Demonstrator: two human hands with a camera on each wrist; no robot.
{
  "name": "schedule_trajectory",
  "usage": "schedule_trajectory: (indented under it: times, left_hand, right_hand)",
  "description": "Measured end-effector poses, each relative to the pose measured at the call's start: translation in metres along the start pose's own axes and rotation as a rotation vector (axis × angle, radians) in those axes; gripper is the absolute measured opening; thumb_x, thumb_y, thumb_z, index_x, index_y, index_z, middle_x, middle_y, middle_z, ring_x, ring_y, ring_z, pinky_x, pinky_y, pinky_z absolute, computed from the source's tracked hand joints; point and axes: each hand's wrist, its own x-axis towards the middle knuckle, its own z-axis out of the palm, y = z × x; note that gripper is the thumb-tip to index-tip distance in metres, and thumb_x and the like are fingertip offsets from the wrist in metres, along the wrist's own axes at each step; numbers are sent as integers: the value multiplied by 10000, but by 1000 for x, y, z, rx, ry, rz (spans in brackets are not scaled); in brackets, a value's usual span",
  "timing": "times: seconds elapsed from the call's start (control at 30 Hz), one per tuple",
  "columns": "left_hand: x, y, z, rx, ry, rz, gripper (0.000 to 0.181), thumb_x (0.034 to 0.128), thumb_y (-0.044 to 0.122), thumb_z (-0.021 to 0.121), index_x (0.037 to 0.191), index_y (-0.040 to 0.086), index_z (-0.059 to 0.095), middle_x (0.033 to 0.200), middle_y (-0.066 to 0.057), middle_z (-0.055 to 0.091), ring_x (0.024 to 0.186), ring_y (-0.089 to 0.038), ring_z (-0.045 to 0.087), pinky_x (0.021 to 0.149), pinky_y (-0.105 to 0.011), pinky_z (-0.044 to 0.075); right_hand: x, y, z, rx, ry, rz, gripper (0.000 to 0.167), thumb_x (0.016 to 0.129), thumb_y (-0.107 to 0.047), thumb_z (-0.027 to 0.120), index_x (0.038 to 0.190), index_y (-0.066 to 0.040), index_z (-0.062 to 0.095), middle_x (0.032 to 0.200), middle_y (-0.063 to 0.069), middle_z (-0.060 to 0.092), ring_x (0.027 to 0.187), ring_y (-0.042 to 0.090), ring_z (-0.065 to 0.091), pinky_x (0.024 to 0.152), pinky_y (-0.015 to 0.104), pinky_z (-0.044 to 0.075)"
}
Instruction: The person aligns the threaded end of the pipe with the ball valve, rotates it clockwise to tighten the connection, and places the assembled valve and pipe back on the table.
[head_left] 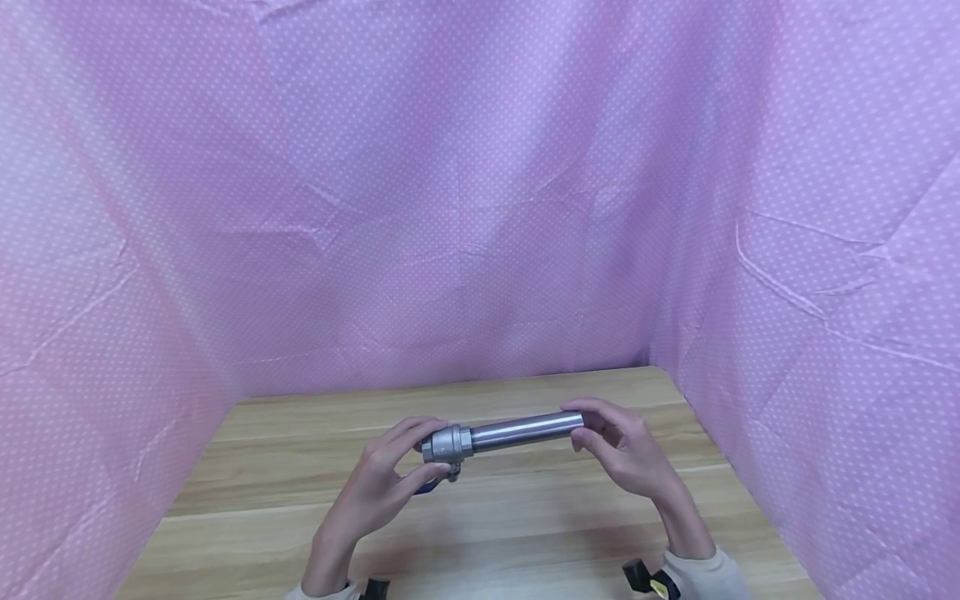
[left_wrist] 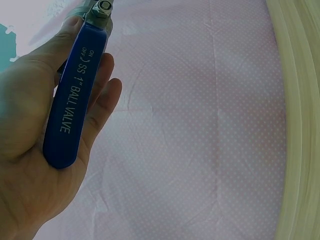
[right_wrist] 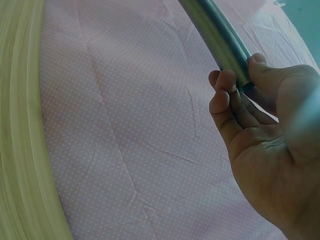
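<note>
Left hand (head_left: 378, 479) grasps the ball valve (head_left: 447, 444) by its body, thumb on the near side, fingers over the far side. In the left wrist view the lever handle (left_wrist: 72, 100) runs back from the valve across the palm. To the right, the pipe (head_left: 521, 431) extends from the valve, tilting slightly upward. Right hand (head_left: 622, 446) pinches the pipe's right end between thumb and fingertips. The assembly lies between the two hands, above the table (head_left: 285, 475).

Materials, left to right: handle is a flat, round-ended blue strip, pale lettering "BALL VALVE" with ON/OFF marks, fixed at its upper end by a shiny metal nut (left_wrist: 104, 6). Valve body is dull grey metal, rounded at the middle, with faceted ends. Pipe is a straight, smooth cylinder with a bright lengthwise sheen. Table shows light wood grain; behind and at both sides hangs creased pink-lilac cloth (head_left: 450, 208) with small white dots.
</note>
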Motion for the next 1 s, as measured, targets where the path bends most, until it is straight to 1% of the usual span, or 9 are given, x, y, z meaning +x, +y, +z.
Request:
schedule_trajectory:
  times: [0.07,0.17,0.27,0.33,0.5,0.63,0.77,0.9,1.0]
  left_hand:
    - [0,0,0,-1,-1,-1,618,900,4,926,1467,135,717,1373,-67,781,1130,-170,783,971,-306,700]
    - [0,-1,0,-2,-2,1,619,901,1,924,1469,133,716,1373,-70,779,1126,-171,783,967,-306,701]
    - [0,-1,0,-1,-1,4,618,902,3,924,1470,132,716,1374,-70,779,1127,-172,783,969,-305,700]
    - [0,-1,0,2,0,5,615,902,5,925,1468,130,717,1373,-68,780,1128,-172,784,971,-302,698]
    - [0,-1,0,11,-1,-2,615,898,12,931,1463,133,721,1371,-57,782,1136,-174,784,986,-302,693]
    - [0,0,0,17,-2,-3,623,891,13,935,1463,137,722,1370,-54,783,1142,-180,788,1002,-313,693]
    - [0,0,0,13,-1,1,617,889,12,936,1458,126,725,1369,-60,786,1141,-188,792,1002,-317,694]
    - [0,0,0,4,-3,0,608,895,13,932,1456,121,724,1369,-62,785,1141,-187,793,997,-314,695]
    - [0,0,0,0,-5,0,606,899,11,929,1458,122,722,1368,-63,784,1137,-185,791,991,-311,696]
  right_hand:
    - [0,0,0,9,-3,-2,485,934,252,709,1373,49,687,882,107,740,783,15,675,567,197,564]
    - [1,-1,1,25,-11,-3,503,928,261,713,1384,52,680,1004,139,744,836,56,708,630,217,618]
    - [1,0,1,39,-17,-4,507,934,268,702,1392,52,675,1099,146,728,848,108,711,653,235,631]
    - [1,0,2,42,-19,-3,509,933,272,698,1390,48,675,1121,137,723,842,125,704,638,240,620]
    - [1,1,2,40,-21,-10,512,925,280,696,1381,51,676,1105,139,718,826,140,696,606,274,602]
    - [3,-1,2,27,-17,-7,503,929,268,702,1376,38,680,1036,151,713,790,178,688,586,233,576]
    - [3,-1,2,14,-9,-17,500,927,267,705,1368,31,686,993,120,710,763,200,679,585,201,565]
    - [2,0,2,1,-3,-27,486,928,266,704,1353,31,692,923,73,705,747,154,665,579,197,559]
    - [1,-1,2,-18,-3,-15,469,938,249,706,1346,18,701,884,53,702,750,94,647,571,191,546]
